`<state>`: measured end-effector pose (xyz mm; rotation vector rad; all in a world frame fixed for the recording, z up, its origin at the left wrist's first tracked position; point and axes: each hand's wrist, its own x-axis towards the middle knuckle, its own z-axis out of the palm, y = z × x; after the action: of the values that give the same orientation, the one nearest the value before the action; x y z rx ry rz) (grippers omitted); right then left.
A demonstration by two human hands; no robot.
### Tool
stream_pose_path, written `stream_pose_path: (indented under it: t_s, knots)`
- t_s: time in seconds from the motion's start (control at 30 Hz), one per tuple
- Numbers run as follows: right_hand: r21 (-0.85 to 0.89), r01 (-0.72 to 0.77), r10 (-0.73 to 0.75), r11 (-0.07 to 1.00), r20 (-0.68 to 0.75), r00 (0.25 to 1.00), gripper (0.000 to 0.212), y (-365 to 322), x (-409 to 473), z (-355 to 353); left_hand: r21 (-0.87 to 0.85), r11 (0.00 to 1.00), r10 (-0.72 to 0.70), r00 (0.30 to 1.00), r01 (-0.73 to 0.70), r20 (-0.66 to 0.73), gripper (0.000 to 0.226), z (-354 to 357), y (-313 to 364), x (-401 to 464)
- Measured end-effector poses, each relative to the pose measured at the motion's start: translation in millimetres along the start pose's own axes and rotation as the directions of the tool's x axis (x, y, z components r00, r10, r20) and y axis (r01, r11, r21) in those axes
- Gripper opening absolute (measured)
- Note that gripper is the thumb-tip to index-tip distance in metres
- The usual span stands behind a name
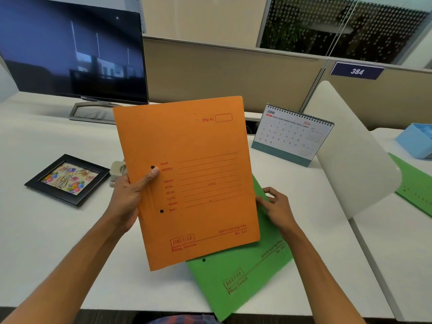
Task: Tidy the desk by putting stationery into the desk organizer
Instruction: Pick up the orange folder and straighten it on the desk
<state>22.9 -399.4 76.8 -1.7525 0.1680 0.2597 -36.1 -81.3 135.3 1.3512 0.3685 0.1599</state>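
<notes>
The orange folder (187,181) is held up above the white desk (58,242), tilted, its printed front facing the camera. The left hand (131,195) grips its left edge, thumb pressed on the cover beside the upper punched hole. Beneath it a green folder (240,272) lies on the desk, its lower corner hanging over the front edge; the right hand (275,206) pinches its right edge with curled fingers. The orange folder hides most of the green one. Left of the hands sit a hole punch (118,170) and a black picture frame (67,180). Behind stand a monitor (72,52) and a desk calendar (292,134). Far right, past a white divider (350,148), a blue organizer (418,141) sits beyond another green folder (416,185).
</notes>
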Motion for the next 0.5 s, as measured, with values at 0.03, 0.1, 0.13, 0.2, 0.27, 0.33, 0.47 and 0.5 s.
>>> stream_pose_path:
  t_s: [0.03, 0.1, 0.13, 0.2, 0.27, 0.33, 0.47, 0.5]
  knots:
    - [0.045, 0.021, -0.021, 0.999, -0.011, 1.000, 0.027, -6, -2, 0, -0.008, 1.000, 0.001, 1.000, -0.001, -0.007, 0.040, 0, 0, 0]
    - [0.122, 0.063, -0.058, 0.990, -0.044, 0.997, 0.026, -15, -4, 0, -0.025, 1.000, 0.005, 1.000, -0.006, -0.023, 0.034, 0, -1, -1]
    - [0.157, 0.084, -0.075, 0.984, -0.060, 0.995, 0.024, -19, -5, 1, -0.029, 0.999, 0.012, 0.999, -0.013, -0.030, 0.030, 1, -1, -1]
    - [0.213, 0.123, -0.107, 0.969, -0.086, 0.991, 0.020, -25, -7, 3, -0.030, 0.999, 0.027, 0.999, -0.028, -0.043, 0.029, 1, -1, -1]
    - [0.249, 0.157, -0.135, 0.956, -0.103, 0.985, 0.020, -31, -6, 6, -0.031, 0.999, 0.039, 0.998, -0.041, -0.050, 0.035, 3, 0, -1]
    - [0.285, 0.195, -0.167, 0.939, -0.118, 0.979, 0.023, -36, -5, 10, -0.039, 0.998, 0.050, 0.998, -0.052, -0.046, 0.040, 6, 1, 0]
    - [0.355, 0.213, -0.174, 0.910, -0.139, 0.975, 0.020, -47, -3, 24, -0.048, 0.995, 0.084, 0.996, -0.085, -0.034, 0.029, 12, 3, 3]
    - [0.376, 0.208, -0.165, 0.903, -0.143, 0.976, 0.020, -50, -2, 27, -0.036, 0.994, 0.103, 0.994, -0.105, -0.033, 0.029, 13, 3, 5]
